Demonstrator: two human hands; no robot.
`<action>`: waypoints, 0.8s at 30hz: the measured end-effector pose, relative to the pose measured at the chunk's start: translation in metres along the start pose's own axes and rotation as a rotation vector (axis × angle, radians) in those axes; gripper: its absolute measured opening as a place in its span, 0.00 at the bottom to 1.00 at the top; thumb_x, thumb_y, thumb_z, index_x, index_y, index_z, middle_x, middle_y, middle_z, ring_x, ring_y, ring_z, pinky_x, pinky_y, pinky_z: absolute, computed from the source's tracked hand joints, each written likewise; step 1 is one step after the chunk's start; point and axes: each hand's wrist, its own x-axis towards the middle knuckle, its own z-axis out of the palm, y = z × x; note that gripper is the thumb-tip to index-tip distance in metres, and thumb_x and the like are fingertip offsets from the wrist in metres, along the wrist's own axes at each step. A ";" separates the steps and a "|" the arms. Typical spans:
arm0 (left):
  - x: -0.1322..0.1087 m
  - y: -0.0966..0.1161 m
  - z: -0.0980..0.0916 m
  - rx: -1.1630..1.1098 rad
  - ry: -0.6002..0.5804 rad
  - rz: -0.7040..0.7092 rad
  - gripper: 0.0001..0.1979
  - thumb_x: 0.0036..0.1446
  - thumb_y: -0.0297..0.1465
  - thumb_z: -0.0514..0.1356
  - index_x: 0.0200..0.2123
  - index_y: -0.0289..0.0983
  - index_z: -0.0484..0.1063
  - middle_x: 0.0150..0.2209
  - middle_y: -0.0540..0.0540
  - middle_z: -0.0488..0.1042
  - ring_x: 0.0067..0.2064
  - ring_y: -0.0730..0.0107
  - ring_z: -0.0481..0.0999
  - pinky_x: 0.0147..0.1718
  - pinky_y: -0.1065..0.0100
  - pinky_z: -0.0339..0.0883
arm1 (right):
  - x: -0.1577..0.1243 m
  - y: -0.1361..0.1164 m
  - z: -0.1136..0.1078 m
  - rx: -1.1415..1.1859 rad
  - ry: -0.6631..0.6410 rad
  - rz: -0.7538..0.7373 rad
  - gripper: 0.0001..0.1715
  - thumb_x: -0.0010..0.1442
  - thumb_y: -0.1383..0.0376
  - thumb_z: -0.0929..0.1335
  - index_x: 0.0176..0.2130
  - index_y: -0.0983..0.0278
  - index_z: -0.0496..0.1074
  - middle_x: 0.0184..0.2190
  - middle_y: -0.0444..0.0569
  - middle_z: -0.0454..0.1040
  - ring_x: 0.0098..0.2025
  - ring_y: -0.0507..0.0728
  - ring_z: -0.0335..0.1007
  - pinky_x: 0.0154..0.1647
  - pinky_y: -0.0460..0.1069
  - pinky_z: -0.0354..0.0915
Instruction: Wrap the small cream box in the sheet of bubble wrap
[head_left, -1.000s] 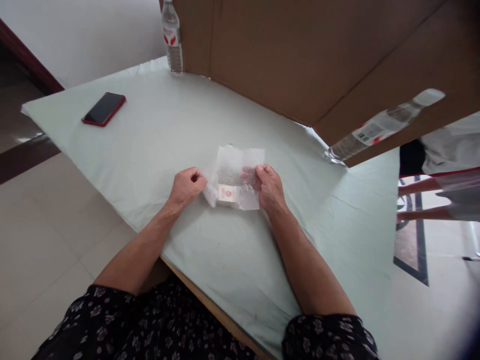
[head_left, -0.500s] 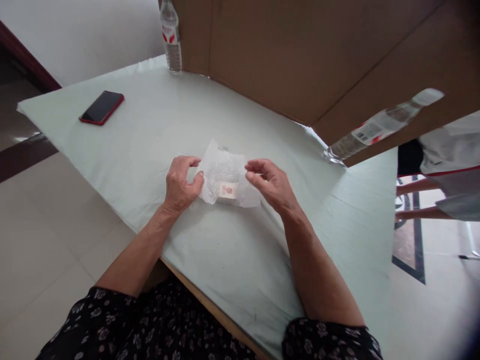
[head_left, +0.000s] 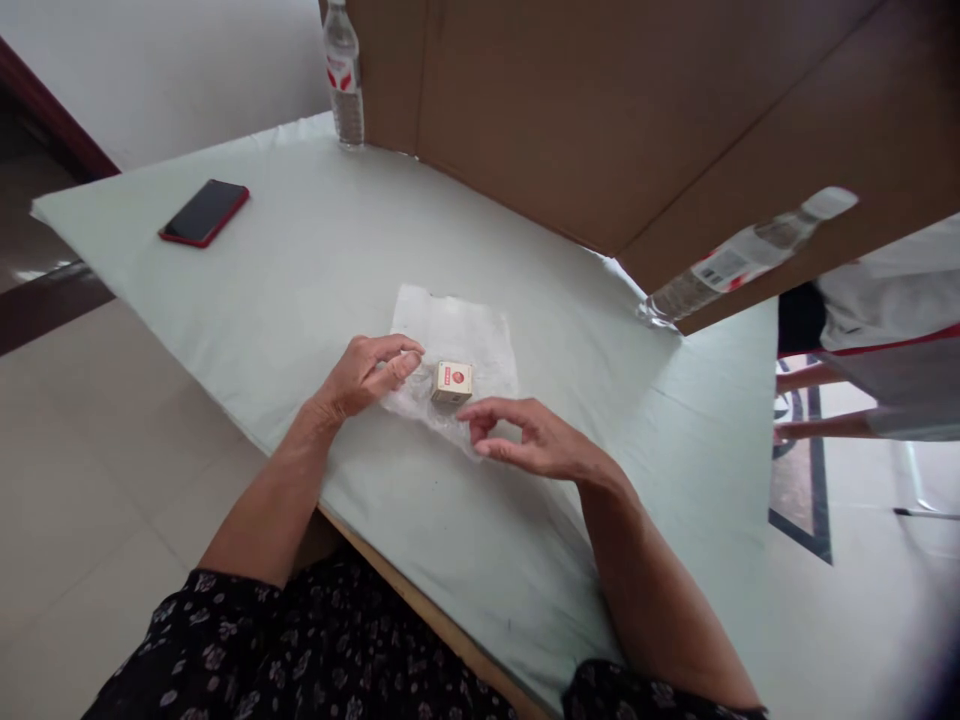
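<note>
cream box [head_left: 452, 381] with red print

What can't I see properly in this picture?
In the head view:
Small box: its underside, hidden by the box itself; its smaller print, too tiny.
Left hand: whether it pinches the wrap, hidden by its fingers.
Left bottle: its cap, cut off by the top edge.
Other person: mostly cut off by the right edge.

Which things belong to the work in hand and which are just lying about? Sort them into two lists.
In the work:
small printed box
whitish wrap spread under it
left hand and right hand, beside the box

Apparently just lying about:
red-edged phone
left bottle
right bottle
brown cardboard
</note>
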 end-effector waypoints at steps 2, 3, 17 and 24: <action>0.000 -0.003 0.001 0.112 -0.006 -0.024 0.18 0.60 0.44 0.57 0.38 0.36 0.78 0.18 0.53 0.68 0.22 0.71 0.69 0.25 0.69 0.62 | -0.007 0.003 0.007 -0.004 -0.087 0.062 0.17 0.62 0.57 0.70 0.49 0.60 0.76 0.35 0.46 0.81 0.37 0.55 0.75 0.35 0.48 0.68; 0.001 -0.004 0.002 0.193 0.005 -0.015 0.15 0.58 0.42 0.59 0.37 0.37 0.78 0.18 0.53 0.68 0.21 0.72 0.67 0.25 0.69 0.61 | -0.009 0.005 0.009 -0.011 -0.093 0.082 0.16 0.63 0.57 0.69 0.49 0.60 0.76 0.35 0.46 0.81 0.36 0.55 0.76 0.34 0.48 0.68; 0.001 -0.023 0.023 0.518 -0.326 0.104 0.53 0.48 0.54 0.67 0.70 0.39 0.51 0.70 0.35 0.58 0.73 0.42 0.49 0.69 0.48 0.44 | 0.040 0.032 0.013 -0.422 0.396 -0.025 0.30 0.59 0.58 0.70 0.60 0.56 0.69 0.58 0.53 0.75 0.58 0.67 0.70 0.60 0.65 0.64; 0.000 -0.023 0.026 0.539 -0.345 0.095 0.54 0.50 0.56 0.66 0.71 0.37 0.48 0.72 0.35 0.54 0.74 0.44 0.47 0.70 0.49 0.37 | -0.023 0.066 -0.040 -0.379 0.814 0.148 0.29 0.55 0.55 0.72 0.55 0.59 0.72 0.54 0.55 0.77 0.47 0.64 0.76 0.48 0.61 0.72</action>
